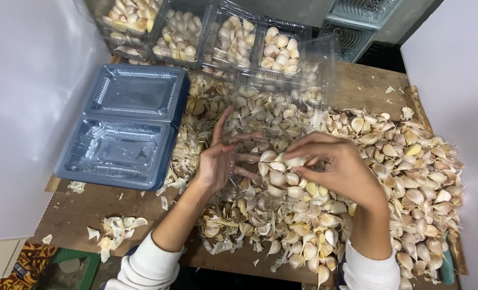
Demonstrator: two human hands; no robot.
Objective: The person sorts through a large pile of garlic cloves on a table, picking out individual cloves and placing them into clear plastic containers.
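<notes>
A wide pile of garlic cloves [411, 161] covers the wooden board [368, 86]. In its middle lies an open clear plastic clamshell box [260, 129], partly filled with cloves. My left hand [217, 158] steadies the box's left side, fingers spread along its wall. My right hand [343, 169] hovers over the box's right edge and pinches a few garlic cloves [291, 160] between its fingertips. The box's lower edge is hard to make out among the cloves.
A stack of empty clamshell boxes [126, 126] lies open at the left. Several filled clear boxes of garlic [233, 40] line the back edge. Loose papery skins [115, 228] lie at the front left. White walls [29, 107] stand on both sides.
</notes>
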